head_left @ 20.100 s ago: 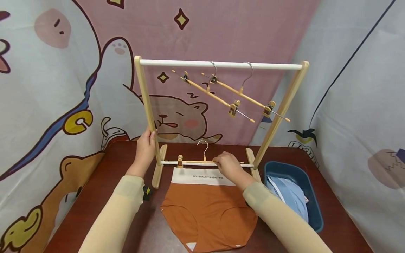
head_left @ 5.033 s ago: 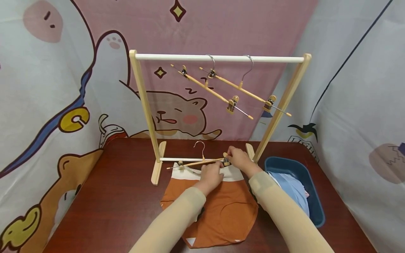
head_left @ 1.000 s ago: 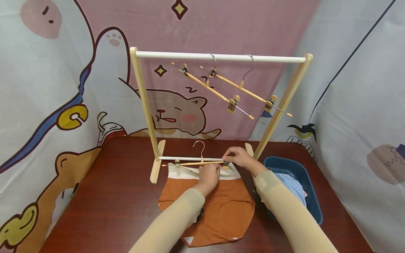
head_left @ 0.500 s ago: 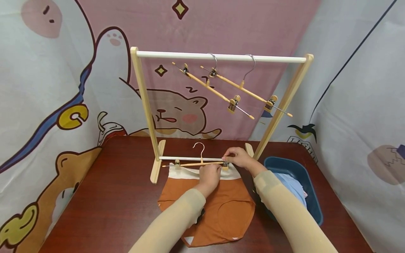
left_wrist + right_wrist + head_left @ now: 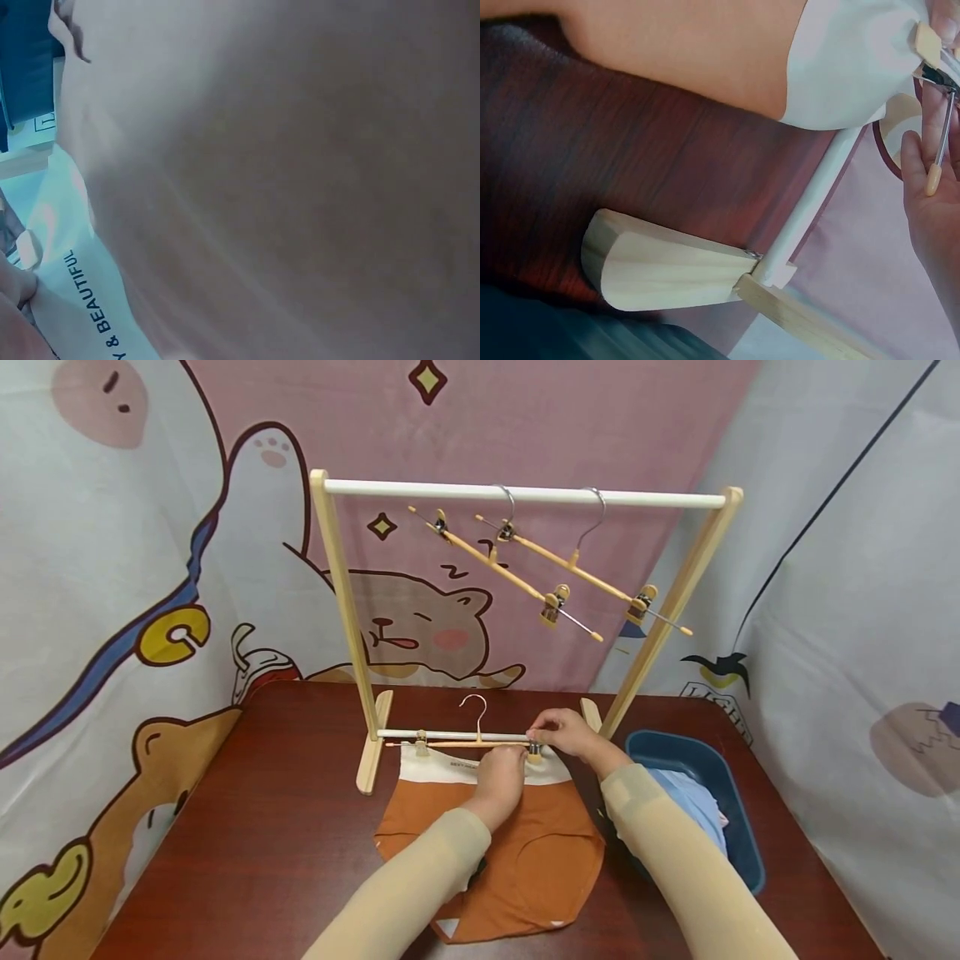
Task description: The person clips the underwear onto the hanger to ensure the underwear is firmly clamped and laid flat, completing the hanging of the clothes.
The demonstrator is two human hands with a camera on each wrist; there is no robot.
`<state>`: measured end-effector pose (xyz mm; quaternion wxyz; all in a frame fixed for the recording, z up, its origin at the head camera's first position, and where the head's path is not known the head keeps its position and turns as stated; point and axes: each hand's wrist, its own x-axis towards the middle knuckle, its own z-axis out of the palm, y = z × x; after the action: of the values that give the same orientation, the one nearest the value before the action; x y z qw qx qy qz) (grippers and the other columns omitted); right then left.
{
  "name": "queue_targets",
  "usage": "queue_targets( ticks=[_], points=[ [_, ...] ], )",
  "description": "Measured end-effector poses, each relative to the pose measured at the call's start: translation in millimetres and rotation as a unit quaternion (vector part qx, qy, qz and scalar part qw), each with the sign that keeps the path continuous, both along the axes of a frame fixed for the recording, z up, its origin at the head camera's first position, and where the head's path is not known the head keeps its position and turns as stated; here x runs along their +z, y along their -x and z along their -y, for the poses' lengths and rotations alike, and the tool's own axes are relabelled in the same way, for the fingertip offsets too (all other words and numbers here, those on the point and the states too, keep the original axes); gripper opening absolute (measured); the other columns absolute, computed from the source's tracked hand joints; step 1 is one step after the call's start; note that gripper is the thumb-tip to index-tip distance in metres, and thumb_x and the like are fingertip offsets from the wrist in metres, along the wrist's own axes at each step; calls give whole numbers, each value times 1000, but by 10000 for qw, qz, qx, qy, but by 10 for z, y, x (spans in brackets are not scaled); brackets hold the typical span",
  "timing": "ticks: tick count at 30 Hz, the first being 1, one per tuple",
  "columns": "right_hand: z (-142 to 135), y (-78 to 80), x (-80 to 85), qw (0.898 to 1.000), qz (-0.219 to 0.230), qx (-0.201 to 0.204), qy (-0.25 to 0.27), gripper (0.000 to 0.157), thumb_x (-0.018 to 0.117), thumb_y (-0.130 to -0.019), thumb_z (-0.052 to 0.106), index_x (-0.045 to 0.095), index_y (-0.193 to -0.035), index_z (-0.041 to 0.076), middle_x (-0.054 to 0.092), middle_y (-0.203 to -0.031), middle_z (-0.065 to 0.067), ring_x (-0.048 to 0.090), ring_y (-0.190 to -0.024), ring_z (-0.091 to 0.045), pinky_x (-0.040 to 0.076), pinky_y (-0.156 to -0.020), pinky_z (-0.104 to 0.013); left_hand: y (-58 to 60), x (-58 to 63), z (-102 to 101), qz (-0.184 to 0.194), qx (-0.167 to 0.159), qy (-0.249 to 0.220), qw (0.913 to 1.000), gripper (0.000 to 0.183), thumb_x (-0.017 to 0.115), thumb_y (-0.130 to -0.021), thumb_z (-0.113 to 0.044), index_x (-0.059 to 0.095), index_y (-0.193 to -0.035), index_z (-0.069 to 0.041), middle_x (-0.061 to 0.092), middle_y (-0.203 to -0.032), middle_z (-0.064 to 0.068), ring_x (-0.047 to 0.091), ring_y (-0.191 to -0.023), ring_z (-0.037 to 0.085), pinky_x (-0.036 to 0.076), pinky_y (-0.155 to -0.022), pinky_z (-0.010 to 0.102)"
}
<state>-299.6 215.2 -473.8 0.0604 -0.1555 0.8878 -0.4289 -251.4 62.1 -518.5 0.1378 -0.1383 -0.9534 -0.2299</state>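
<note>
Orange underpants with a wide white waistband lie flat on the table below a clip hanger. The hanger's left clip sits on the waistband's left end. My right hand pinches the right clip, which sits over the waistband's right end; the right wrist view shows this clip against the white cloth. My left hand grips the waistband just left of that clip, fingers curled at the hanger bar. Blurred skin of the left hand fills most of the left wrist view.
A wooden rack with a white top rail stands over the work, its lower bar just behind the hanger. Two clip hangers dangle from the rail. At right, a blue basin holds light blue cloth. A printed curtain hangs behind.
Earlier, my left hand held the rack's left post; now it is at the waistband. In the last half second the hanger's left side rose slightly and some waistband lettering came into view.
</note>
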Motion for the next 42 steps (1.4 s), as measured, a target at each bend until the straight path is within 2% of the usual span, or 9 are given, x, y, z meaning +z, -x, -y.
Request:
queue_targets(
  ticks=[4,11,19,23,26,30,35,39,42],
  points=[
    [-17,32,-48,10000,63,-33,-30,14,70,-85,17,71,-86,4,68,-89,-9,54,-79,-12,45,-69,-27,5,-13,8,-52,41,-176,9998,25,59,-93,-21,65,-69,-14,67,-69,1,67,-68,21,49,-54,34],
    [-27,27,-49,9986,477,-115,176,20,73,-83,19,72,-91,1,69,-83,-8,58,-75,-14,48,-69,-30,9,-9,23,20,-58,-202,9998,25,58,-94,-22,68,-73,-13,69,-74,2,68,-72,21,51,-58,36],
    [-40,29,-87,9979,630,-142,66,25,72,-84,24,72,-96,2,70,-87,-7,58,-79,-13,48,-72,-30,33,-18,104,240,-218,-440,9985,16,61,-93,-23,75,-92,-16,73,-88,-3,69,-82,16,53,-68,32],
    [-51,28,-110,9980,600,-193,-25,25,72,-85,24,72,-98,3,69,-92,-8,58,-85,-15,48,-75,-29,58,-25,160,222,-256,-470,9983,14,63,-91,-22,75,-94,-17,73,-92,-5,68,-86,13,54,-72,30],
    [-55,31,-124,9983,546,-131,-123,30,68,-88,27,71,-103,2,70,-98,-10,60,-89,-16,51,-78,-33,79,-28,198,207,-221,-456,9985,12,64,-91,-21,75,-94,-17,72,-94,-6,68,-88,12,54,-73,30],
    [-78,25,-136,9972,727,-151,8,37,55,-96,27,66,-112,-5,69,-97,-15,63,-88,-21,52,-83,-42,96,-36,225,180,-240,-512,9982,12,64,-90,-21,75,-94,-17,72,-94,-4,68,-89,13,54,-75,31],
    [-115,11,-125,9920,1051,-654,233,33,42,-101,15,60,-117,-8,66,-97,-21,63,-90,-34,51,-84,-46,113,-59,229,193,-345,-449,9982,11,64,-89,-19,74,-94,-17,72,-95,-4,68,-89,13,53,-75,30],
    [-136,-8,-98,9848,1089,-1267,-476,23,46,-94,4,63,-106,-7,65,-94,-23,65,-80,-32,53,-68,-34,124,-66,230,245,-379,-340,9984,8,65,-89,-20,72,-93,-18,70,-91,-4,67,-83,14,52,-69,29],
    [-151,-18,-105,9731,1197,-1349,-1436,17,50,-88,1,65,-94,-5,67,-82,-17,64,-64,-22,47,-51,-24,131,-49,224,256,-311,-289,9988,9,68,-87,-21,67,-95,-18,64,-90,-4,63,-82,16,50,-68,30]
  ],
)
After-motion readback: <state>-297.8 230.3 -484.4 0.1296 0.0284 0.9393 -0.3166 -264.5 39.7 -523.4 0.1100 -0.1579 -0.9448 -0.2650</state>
